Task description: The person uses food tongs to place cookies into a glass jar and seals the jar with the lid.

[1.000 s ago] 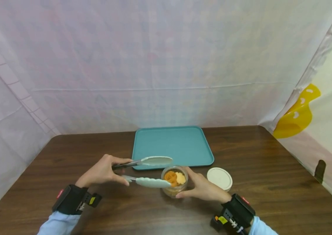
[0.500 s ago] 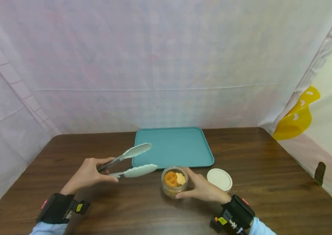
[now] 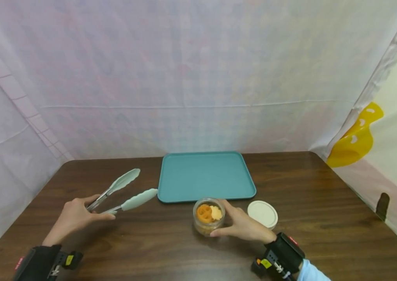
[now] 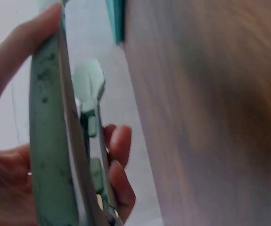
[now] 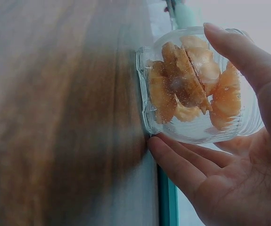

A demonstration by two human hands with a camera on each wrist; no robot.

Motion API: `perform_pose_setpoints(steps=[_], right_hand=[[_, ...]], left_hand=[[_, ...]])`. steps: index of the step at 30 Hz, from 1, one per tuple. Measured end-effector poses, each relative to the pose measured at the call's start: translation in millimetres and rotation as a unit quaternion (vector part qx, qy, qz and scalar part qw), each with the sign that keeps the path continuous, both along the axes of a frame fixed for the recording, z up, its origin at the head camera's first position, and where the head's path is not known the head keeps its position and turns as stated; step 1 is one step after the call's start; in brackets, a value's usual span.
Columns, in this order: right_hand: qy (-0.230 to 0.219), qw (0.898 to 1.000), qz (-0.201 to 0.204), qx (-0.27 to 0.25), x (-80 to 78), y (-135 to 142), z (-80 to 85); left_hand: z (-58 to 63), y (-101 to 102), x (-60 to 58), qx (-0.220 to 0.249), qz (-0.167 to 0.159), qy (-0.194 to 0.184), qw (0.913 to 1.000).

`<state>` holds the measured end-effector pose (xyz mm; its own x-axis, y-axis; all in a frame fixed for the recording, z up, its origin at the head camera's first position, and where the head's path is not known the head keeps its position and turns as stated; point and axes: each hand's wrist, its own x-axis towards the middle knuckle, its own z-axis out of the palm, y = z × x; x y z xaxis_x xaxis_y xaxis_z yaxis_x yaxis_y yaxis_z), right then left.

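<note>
My left hand [image 3: 75,215] holds a pair of tongs [image 3: 139,199] by the handles, over the left part of the table. The tongs have pale green scalloped tips, spread apart with nothing between them. In the left wrist view, the thumb and fingers lie along opposite arms of the tongs [image 4: 53,127]. My right hand [image 3: 242,225] grips a clear jar [image 3: 200,228] from its right side. Orange pretzel-shaped and pale flower-shaped crackers [image 3: 216,213] fill it, and the right wrist view shows several of the crackers [image 5: 184,75] through the wall. The jar stands upright on the wood.
A teal tray [image 3: 205,175] lies at the back of the brown wooden table [image 3: 170,253]. Just right of my right hand is a round white lid [image 3: 263,213]. Pale curtains hang behind and at both sides, with a yellow shape [image 3: 354,140] at the right.
My left hand has drawn the tongs away from the jar, leftward across the front of the tray to the table's left part. My right hand and the jar have stayed put.
</note>
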<state>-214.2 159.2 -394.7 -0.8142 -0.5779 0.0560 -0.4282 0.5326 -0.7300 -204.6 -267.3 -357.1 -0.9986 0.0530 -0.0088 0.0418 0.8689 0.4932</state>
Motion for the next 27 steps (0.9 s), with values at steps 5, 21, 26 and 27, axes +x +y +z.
perform_pose_setpoints(steps=[5,21,26,27], right_hand=[[-0.003,1.000,-0.001,0.002,-0.3,-0.1,1.1],[0.007,1.000,-0.002,0.003,1.2,-1.2,1.7],[0.001,1.000,0.000,0.002,1.2,-1.3,1.4],[0.000,1.000,0.001,0.001,1.2,-1.4,1.0]], left_hand=[[-6.0,-15.8,6.0,-0.025,0.035,-0.020,0.9989],[-13.7,-31.3,6.2,-0.083,0.039,-0.039,0.9950],[-12.7,-27.9,6.5,-0.079,0.045,-0.059,0.9941],[-12.6,-26.8,7.2,-0.075,0.047,-0.061,0.9942]])
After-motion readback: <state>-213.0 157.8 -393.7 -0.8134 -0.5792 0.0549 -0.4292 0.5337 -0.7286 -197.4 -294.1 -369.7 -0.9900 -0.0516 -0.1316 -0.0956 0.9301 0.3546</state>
